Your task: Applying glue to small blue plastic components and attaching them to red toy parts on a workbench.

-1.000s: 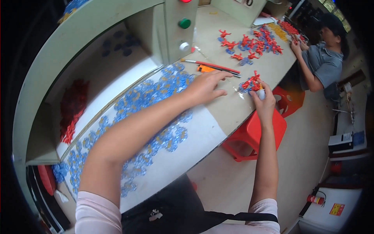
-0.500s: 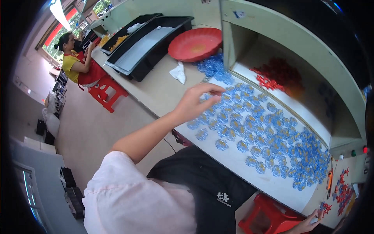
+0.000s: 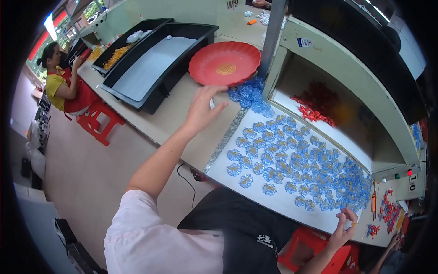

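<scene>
1. head view: left hand (image 3: 203, 108) up over the tan bench, fingers spread open, holding nothing, just below the rim of the red plate (image 3: 224, 63).
2. red plate lying flat on the bench, next to a grey post, with a small heap of blue flower pieces (image 3: 248, 95) touching its near edge.
3. many more blue flower pieces (image 3: 292, 166) spread flat on the white board (image 3: 219, 170), side by side, thicker toward the right.
4. right hand (image 3: 343, 227) low by the near edge of the white board, fingers curled, pinching a tiny orange bit (image 3: 352, 223); too small to tell what kind.
5. red pieces (image 3: 315, 109) piled inside the open machine box behind the board.
6. more red pieces (image 3: 388, 212) on the bench at the far right, near the right hand.
7. 2 black trays (image 3: 150, 64) to the left of the plate, 1 with a grey sheet inside.
8. another person in a yellow top (image 3: 57, 82) sitting far left on a red stool (image 3: 98, 119), well apart from both hands.
</scene>
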